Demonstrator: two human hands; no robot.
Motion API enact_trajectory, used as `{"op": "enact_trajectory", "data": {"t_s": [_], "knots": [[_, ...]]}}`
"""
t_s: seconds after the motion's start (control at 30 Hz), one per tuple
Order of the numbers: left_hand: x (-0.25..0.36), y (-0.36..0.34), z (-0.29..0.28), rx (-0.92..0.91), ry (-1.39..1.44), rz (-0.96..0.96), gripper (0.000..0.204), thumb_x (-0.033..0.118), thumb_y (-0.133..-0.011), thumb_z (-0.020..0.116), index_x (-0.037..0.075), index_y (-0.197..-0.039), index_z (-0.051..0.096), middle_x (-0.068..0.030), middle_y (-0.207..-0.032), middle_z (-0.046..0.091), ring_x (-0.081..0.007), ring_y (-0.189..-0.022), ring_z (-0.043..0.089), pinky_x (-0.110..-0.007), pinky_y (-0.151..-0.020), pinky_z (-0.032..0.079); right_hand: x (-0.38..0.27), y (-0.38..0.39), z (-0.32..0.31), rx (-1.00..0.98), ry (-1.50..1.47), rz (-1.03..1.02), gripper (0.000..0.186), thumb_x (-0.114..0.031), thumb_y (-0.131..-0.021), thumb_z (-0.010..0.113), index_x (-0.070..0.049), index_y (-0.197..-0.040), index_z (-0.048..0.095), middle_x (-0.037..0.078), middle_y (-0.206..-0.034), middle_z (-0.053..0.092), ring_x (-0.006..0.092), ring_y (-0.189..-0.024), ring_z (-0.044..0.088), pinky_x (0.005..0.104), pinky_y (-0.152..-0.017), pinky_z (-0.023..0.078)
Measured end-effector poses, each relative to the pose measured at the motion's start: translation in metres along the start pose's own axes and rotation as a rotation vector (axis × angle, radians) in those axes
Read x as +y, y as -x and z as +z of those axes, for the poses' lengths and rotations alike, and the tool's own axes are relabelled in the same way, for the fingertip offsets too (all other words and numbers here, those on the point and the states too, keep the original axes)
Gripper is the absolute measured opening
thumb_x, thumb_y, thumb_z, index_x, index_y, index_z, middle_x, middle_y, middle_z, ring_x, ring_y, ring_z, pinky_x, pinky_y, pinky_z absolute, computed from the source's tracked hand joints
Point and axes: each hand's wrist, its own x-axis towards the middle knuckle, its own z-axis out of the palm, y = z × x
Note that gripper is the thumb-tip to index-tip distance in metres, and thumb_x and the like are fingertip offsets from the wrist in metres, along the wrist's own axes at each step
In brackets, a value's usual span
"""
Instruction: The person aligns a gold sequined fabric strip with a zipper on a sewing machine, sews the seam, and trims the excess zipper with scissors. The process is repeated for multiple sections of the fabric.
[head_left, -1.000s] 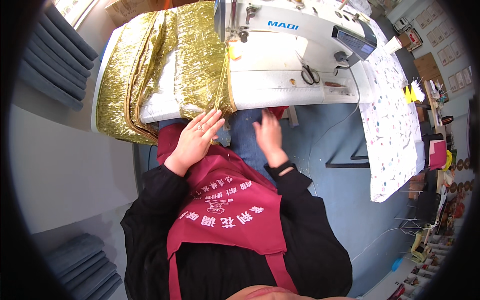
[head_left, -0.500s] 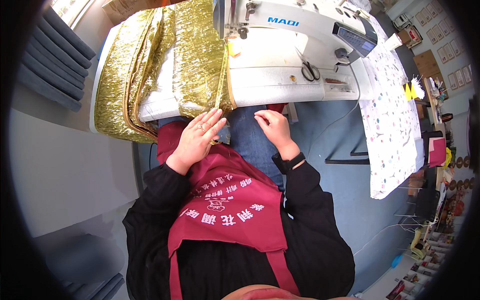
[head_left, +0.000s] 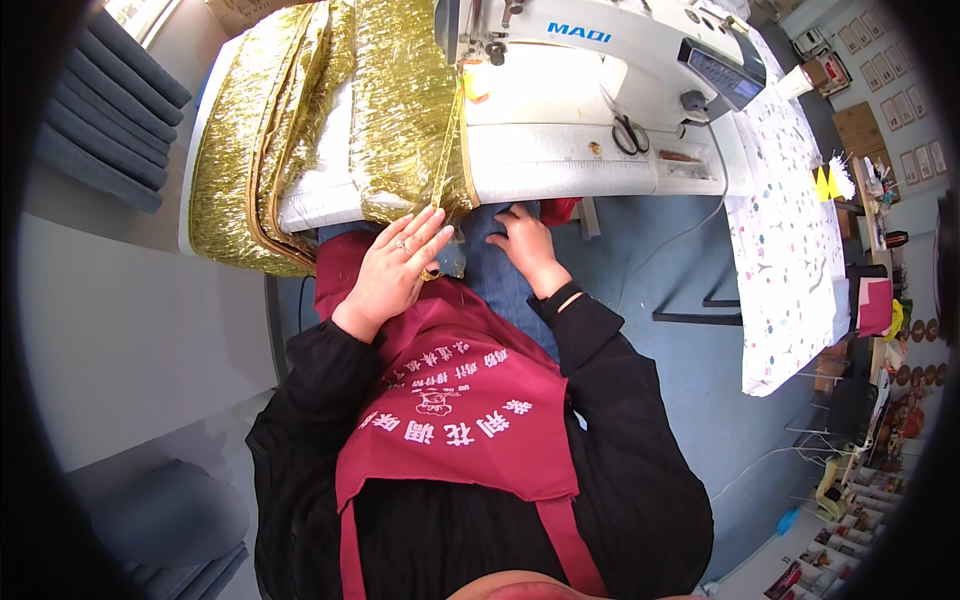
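Gold tinsel-like fabric (head_left: 405, 110) lies on the sewing machine bed, its front end hanging over the edge. A narrow gold trim (head_left: 447, 150) runs along its right side from near the needle area down to my left hand (head_left: 398, 265). That hand has its fingers stretched together over the trim, which shows again below them as a small loop. My right hand (head_left: 527, 243) is to the right, just off the table edge above my jeans. Its fingers are loosely curled and I see nothing in them. Above the fabric's right edge stands the white sewing machine (head_left: 600, 45).
More gold fabric (head_left: 235, 150) is stacked in folds at the left. Black-handled scissors (head_left: 630, 135) lie on the bed at the right, near a small tray (head_left: 685, 172). A white patterned cloth (head_left: 785, 250) hangs over the table's right end. Grey-blue curtain (head_left: 110, 110) hangs at far left.
My right hand has moved left and slightly up, closer to the fabric and the table edge. My left hand has shifted slightly up, still on the trim. The view has shifted slightly.
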Motion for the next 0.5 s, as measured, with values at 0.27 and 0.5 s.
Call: {"op": "enact_trajectory", "data": {"t_s": [0.27,0.5], "knots": [[0.001,-0.001,0.003,-0.006,0.012,0.009,0.055,0.014,-0.096,0.064,0.009,-0.149,0.055,-0.0115,-0.159,0.051,-0.0249,-0.15,0.045,-0.044,-0.123,0.034,-0.002,-0.007,0.002,-0.015,0.057,-0.105,0.035,-0.031,-0.078,0.086,-0.013,-0.106,0.077,0.007,-0.107,0.069,0.0318,-0.089,0.073,0.0437,-0.076,0.06],[-0.001,0.0,0.005,-0.01,-0.001,0.003,0.053,0.014,-0.096,0.064,0.009,-0.148,0.056,-0.0114,-0.158,0.052,-0.0244,-0.149,0.045,-0.044,-0.123,0.034,-0.008,-0.009,0.008,-0.015,0.092,-0.061,0.021,-0.024,-0.08,0.08,-0.013,-0.096,0.073,0.008,-0.102,0.067,0.0284,-0.095,0.071,0.0436,-0.075,0.059]]}}
